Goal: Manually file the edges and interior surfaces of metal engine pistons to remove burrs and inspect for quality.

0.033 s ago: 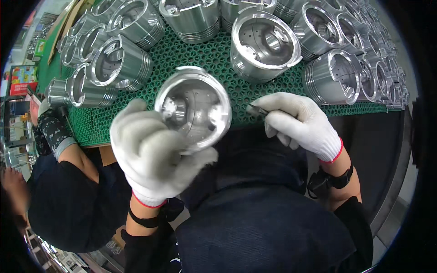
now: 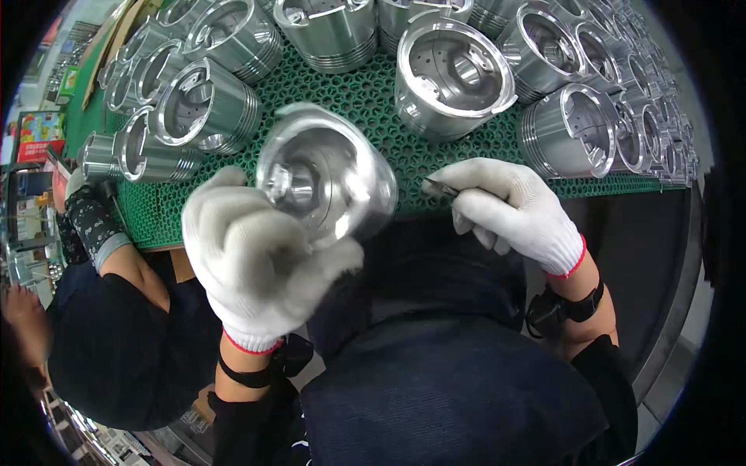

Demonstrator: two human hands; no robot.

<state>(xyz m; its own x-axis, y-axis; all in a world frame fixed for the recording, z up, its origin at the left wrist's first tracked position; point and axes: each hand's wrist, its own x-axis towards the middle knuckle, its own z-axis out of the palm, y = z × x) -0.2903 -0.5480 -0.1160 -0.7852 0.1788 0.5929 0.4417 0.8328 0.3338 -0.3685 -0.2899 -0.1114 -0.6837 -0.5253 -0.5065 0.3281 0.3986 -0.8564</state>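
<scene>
My left hand (image 2: 252, 256), in a white knitted glove with a red cuff edge, has its fingers curled at the near left side of a shiny metal engine piston (image 2: 334, 182) and holds it above the green mat. The piston is blurred, its hollow side facing up toward me. Most of the contact is hidden behind the glove. My right hand (image 2: 505, 203), gloved alike, is closed in a pinch to the right of that piston. From between its thumb and forefinger sticks a small dark pointed blade (image 2: 440, 186); the rest of it is hidden.
Several pistons stand or lie across the green perforated mat (image 2: 342, 97); the nearest is an upright piston (image 2: 454, 74) beyond my hands. More crowd the right, such as a lying piston (image 2: 567, 132). At the left, a co-worker's patterned sleeve (image 2: 93, 221) reaches the bench.
The held piston has tilted and shifted slightly left, and my left hand has moved a little left with it. My right hand stays in place.
</scene>
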